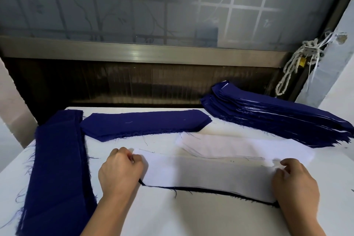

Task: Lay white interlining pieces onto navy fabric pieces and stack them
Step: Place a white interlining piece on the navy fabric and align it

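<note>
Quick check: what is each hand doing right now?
Left hand: pinches the left end of the white interlining piece.
Right hand: fingers curled on its right end, gripping it.

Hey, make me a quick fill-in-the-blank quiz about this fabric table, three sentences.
1. The left hand and right hand hold the ends of a ____ interlining piece.
2. Beneath it, only the near edge of a ____ fabric piece shows.
3. The tall stack sits at the far ____ of the table.
Missing words: white; navy; right.
</note>
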A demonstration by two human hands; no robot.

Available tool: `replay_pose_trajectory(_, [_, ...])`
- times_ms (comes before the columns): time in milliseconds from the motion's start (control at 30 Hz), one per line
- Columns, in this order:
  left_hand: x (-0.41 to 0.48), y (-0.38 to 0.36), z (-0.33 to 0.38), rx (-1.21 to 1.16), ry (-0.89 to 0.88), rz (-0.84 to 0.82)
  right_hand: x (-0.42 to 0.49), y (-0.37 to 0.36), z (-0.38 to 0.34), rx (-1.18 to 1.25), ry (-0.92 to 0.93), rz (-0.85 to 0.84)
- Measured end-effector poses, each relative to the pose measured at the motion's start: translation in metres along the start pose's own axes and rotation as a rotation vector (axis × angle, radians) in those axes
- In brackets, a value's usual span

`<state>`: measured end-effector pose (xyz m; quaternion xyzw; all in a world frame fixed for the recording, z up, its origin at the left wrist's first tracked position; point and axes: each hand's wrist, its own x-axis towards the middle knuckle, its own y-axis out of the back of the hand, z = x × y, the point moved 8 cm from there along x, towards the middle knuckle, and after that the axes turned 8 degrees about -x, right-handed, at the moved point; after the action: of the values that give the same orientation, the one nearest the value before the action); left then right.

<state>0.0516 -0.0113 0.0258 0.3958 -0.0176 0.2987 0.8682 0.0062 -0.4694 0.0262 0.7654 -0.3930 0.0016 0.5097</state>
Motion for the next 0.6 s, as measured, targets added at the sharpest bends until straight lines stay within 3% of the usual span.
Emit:
replay_pose_trajectory(200, [0.001,-0.004,-0.001,0.029,0.002,-0.028,0.000,0.007,-0.003,-0.081,0.011,0.049])
replay_pose_trajectory(600, [0.001,-0.009,0.002,0.162,-0.062,-0.050,0.002,-0.004,-0.001,-0.199,0.022,-0.049])
